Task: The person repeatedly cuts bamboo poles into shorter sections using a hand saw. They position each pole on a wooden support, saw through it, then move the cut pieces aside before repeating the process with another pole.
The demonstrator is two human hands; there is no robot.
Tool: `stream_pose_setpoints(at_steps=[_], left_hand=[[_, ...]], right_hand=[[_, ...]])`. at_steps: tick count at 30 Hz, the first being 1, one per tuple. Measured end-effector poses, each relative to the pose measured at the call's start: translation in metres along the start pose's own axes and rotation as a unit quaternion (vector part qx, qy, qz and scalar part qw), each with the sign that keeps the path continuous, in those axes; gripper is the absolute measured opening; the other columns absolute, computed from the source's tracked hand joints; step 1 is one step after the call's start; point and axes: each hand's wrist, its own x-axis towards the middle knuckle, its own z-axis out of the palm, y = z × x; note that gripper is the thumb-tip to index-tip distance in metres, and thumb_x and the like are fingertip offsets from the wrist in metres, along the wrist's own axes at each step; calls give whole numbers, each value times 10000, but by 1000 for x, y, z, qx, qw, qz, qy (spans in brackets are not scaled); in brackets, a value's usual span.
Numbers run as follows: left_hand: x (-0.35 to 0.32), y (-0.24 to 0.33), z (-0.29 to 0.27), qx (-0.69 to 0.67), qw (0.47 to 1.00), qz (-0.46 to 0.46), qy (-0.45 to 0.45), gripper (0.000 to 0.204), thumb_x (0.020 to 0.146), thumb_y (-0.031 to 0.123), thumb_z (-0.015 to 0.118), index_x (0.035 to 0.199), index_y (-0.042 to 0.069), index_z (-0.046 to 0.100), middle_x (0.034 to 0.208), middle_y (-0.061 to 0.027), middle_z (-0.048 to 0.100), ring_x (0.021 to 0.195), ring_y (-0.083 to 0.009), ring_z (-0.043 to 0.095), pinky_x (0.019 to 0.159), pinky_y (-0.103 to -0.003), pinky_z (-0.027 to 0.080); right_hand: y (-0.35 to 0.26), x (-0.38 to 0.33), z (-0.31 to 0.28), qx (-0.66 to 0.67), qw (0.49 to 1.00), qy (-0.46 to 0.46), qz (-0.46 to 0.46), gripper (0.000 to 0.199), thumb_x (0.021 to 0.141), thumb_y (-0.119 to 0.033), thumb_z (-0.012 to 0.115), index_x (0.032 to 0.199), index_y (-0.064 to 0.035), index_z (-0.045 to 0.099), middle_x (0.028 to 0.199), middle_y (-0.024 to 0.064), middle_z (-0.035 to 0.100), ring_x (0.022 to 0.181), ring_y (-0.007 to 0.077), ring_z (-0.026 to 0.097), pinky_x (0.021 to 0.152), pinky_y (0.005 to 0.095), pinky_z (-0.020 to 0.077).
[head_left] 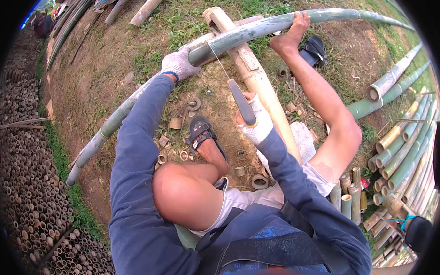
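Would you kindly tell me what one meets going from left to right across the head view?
Stacked cut bamboo pieces, gloved left hand, saw handle, unworn black sandal, pile of bamboo poles.

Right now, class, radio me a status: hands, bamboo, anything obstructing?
Left hand gripping green bamboo pole; right hand holding saw. Blade across pole. Bare foot on pole, away from blade.

Before you, a bamboo pole (277, 26) lies across a support log (260, 83), your left hand (179, 66) around it just left of the blade of the saw (242, 103) in your right hand (257, 122), your right foot (290, 37) on it right of the log. A sandal (314, 51) lies beside that foot, an offcut ring (259, 181) between your legs; stacked tubes (27, 179) stand far left, piled poles (413, 149) far right
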Motion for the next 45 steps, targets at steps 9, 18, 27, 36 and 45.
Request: stream_pose_setpoints(at_steps=[9,18,27,36,45], left_hand=[[7,-12,12,-21,999,19,26,921,778,639,826,1492,86,643,1190,-236,808,1100,-405,788,978,-490,616],[-12,3,-3,-13,1000,-3,19,805,760,586,833,1409,121,727,1239,-226,804,1140,-383,786,1006,-477,618],[4,-13,13,-30,999,14,23,906,764,627,830,1498,124,661,1221,-235,805,1108,-406,786,994,-486,616],[-1,-4,0,-15,1000,8,-2,945,755,641,842,1517,120,639,1225,-234,805,1118,-401,787,997,-479,617],[7,-12,9,-29,1000,-1,2,919,769,622,839,1519,127,641,1250,-232,798,1149,-402,775,1028,-482,602]], right_hand=[[-53,-51,-31,-34,999,16,36,491,916,9,693,1389,-13,566,1066,55,653,893,143,650,836,311,551],[23,33,14,6,999,35,-39,565,905,-39,763,1433,-46,561,1055,78,658,914,164,666,851,333,577],[-26,-78,-31,-165,976,73,-124,543,920,-42,719,1433,-10,546,1092,98,647,947,193,647,916,348,542],[19,54,15,-10,997,21,-69,566,929,-47,757,1451,-43,540,1072,106,683,906,163,687,864,343,588],[-54,-115,-52,-172,985,-3,-4,535,909,-14,683,1428,-40,554,1157,108,666,957,215,679,887,350,552]])
